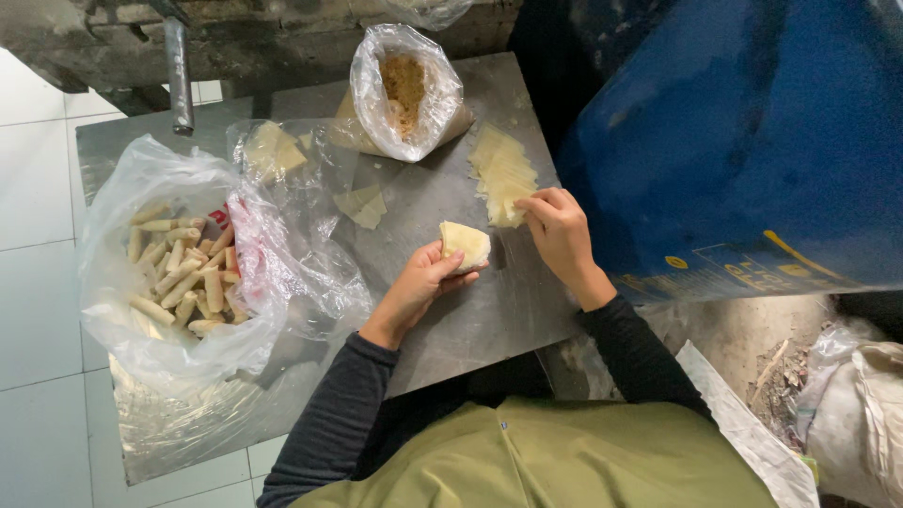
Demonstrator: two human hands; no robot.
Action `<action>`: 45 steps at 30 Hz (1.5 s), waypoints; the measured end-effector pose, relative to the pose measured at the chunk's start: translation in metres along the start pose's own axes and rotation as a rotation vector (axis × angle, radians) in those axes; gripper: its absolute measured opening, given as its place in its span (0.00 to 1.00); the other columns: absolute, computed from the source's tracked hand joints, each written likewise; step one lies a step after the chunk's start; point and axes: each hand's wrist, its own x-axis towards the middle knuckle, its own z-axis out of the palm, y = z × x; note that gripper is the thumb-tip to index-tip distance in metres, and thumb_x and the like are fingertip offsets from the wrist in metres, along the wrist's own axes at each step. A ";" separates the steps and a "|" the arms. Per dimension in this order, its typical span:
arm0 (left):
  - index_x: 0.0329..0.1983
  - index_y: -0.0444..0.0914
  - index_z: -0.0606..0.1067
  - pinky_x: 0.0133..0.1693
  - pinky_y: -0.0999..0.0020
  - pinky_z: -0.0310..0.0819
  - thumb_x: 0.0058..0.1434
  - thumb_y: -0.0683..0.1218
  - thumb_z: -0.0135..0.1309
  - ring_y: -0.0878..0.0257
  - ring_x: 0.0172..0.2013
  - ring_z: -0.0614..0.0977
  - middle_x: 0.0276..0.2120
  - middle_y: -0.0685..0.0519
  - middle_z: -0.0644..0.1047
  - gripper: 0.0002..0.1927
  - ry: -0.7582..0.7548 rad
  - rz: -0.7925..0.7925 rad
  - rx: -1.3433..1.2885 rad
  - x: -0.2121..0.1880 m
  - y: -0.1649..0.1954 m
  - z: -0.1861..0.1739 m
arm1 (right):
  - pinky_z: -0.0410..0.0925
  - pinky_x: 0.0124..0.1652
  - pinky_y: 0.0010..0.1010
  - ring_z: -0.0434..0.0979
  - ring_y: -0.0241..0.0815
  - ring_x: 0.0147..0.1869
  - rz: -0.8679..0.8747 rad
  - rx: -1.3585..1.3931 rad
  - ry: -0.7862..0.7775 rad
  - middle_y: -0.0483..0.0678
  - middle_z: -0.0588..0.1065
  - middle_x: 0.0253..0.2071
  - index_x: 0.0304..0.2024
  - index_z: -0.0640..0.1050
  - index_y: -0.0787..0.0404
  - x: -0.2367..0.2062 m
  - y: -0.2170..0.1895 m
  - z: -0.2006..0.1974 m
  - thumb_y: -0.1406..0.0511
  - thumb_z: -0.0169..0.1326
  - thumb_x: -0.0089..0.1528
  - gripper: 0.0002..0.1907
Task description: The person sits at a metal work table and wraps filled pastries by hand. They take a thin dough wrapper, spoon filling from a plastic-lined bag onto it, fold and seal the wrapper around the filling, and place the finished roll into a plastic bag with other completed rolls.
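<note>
My left hand [421,285] holds a folded pale dough wrapper [465,244] just above the steel tabletop [489,310]. My right hand [558,229] rests its fingertips on the near end of a fanned stack of thin wrappers [501,172] lying on the table. A clear bag of brownish crumbly filling [404,89] stands open at the far edge. On the left, a large clear plastic bag [141,188] holds several finished pale rolls [183,273].
Loose wrappers [364,205] and another small pile [273,149] lie on crumpled plastic in the middle. A big blue drum [743,141] stands close at the right. White tiled floor [38,188] lies left, a white sack [861,414] at lower right.
</note>
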 end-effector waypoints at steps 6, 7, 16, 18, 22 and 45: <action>0.63 0.32 0.70 0.53 0.70 0.78 0.73 0.46 0.46 0.63 0.53 0.82 0.54 0.50 0.79 0.20 -0.024 0.005 0.013 -0.001 0.002 -0.001 | 0.70 0.42 0.37 0.76 0.51 0.44 -0.023 -0.029 -0.083 0.50 0.76 0.37 0.41 0.82 0.62 -0.005 -0.003 0.004 0.73 0.59 0.60 0.07; 0.63 0.32 0.70 0.53 0.69 0.78 0.73 0.47 0.46 0.63 0.53 0.82 0.54 0.50 0.78 0.20 -0.022 0.001 0.002 -0.001 0.002 -0.001 | 0.70 0.43 0.38 0.76 0.51 0.44 -0.030 -0.035 -0.090 0.50 0.76 0.37 0.41 0.82 0.62 -0.005 -0.003 0.004 0.73 0.59 0.60 0.07; 0.66 0.31 0.67 0.54 0.64 0.78 0.74 0.61 0.36 0.57 0.55 0.81 0.57 0.45 0.76 0.32 -0.041 -0.026 -0.158 -0.003 0.006 0.000 | 0.70 0.44 0.38 0.76 0.52 0.45 -0.003 0.055 -0.161 0.50 0.76 0.39 0.43 0.81 0.62 0.007 -0.030 -0.010 0.68 0.65 0.58 0.11; 0.67 0.32 0.65 0.55 0.63 0.78 0.72 0.66 0.32 0.56 0.56 0.80 0.59 0.45 0.76 0.37 -0.045 -0.022 -0.198 -0.004 0.005 -0.001 | 0.70 0.45 0.36 0.77 0.51 0.47 0.021 0.257 -0.177 0.52 0.75 0.43 0.49 0.78 0.65 0.006 -0.043 -0.018 0.67 0.66 0.57 0.19; 0.69 0.31 0.64 0.60 0.64 0.75 0.69 0.71 0.28 0.57 0.59 0.79 0.59 0.43 0.76 0.44 -0.155 -0.041 -0.216 -0.004 0.001 -0.003 | 0.70 0.44 0.34 0.76 0.49 0.46 -0.001 0.384 -0.329 0.51 0.75 0.43 0.47 0.80 0.63 0.001 -0.066 -0.014 0.68 0.67 0.53 0.19; 0.63 0.35 0.71 0.55 0.66 0.76 0.72 0.50 0.52 0.65 0.53 0.79 0.53 0.53 0.77 0.21 -0.187 0.048 0.066 0.005 -0.018 -0.011 | 0.64 0.38 0.22 0.66 0.26 0.38 0.514 0.885 -0.455 0.38 0.70 0.33 0.41 0.74 0.65 -0.013 -0.035 0.013 0.67 0.52 0.71 0.06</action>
